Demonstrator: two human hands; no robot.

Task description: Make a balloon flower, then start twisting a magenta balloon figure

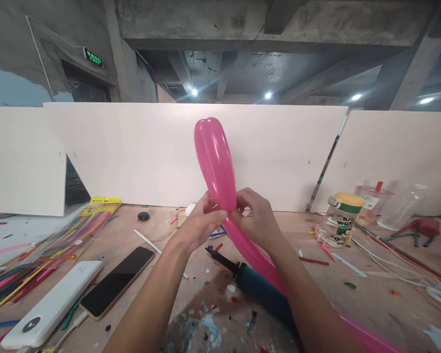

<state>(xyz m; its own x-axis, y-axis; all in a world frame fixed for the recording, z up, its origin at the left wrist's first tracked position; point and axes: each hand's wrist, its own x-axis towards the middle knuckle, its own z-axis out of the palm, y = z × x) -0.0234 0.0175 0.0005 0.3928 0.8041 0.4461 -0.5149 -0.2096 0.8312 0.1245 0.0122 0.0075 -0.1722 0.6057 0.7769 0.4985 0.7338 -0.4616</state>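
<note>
A long pink balloon (pixel 216 162) is folded into an upright loop in the middle of the view, pinched at its base. My left hand (pixel 200 223) closes its thumb and fingers around the base of the loop from the left. On the other side, my right hand (pixel 255 215) has its fingers bent against the balloon just right of that narrow point. From there the rest of the balloon runs down to the right, passing behind my right forearm. A blue hand pump (pixel 262 291) with a black nozzle lies on the table below my hands.
On the left lie a black phone (pixel 117 282), a white power bank (pixel 55 301) and a bag of uninflated balloons (pixel 95 220). A yellow-lidded jar (pixel 340 223) and a clear bottle (pixel 404 208) stand at right. White boards (pixel 139 152) rise behind the table (pixel 202 318), which carries scattered scraps.
</note>
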